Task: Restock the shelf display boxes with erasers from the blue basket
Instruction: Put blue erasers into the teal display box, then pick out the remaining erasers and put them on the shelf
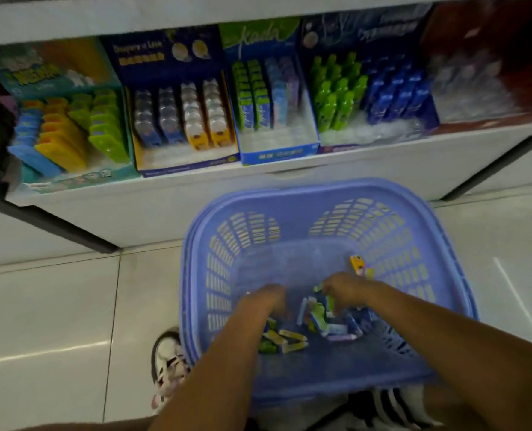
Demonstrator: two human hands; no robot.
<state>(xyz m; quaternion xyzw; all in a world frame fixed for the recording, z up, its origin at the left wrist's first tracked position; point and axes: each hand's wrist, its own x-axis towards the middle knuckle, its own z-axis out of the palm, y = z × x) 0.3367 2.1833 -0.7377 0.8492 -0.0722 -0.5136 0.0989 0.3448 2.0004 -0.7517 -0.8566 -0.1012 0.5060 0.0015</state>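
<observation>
Floor tiles (56,306) bear the blue basket (320,188), left hand (266,298) and right hand (347,289) among its erasers (292,335), grips blurred beyond telling.

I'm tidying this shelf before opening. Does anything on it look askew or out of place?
Yes. In the teal display box at the far left, the blue, yellow and green packs lean forward at a slant instead of standing in rows. The middle blue box has a bare front section.
</observation>
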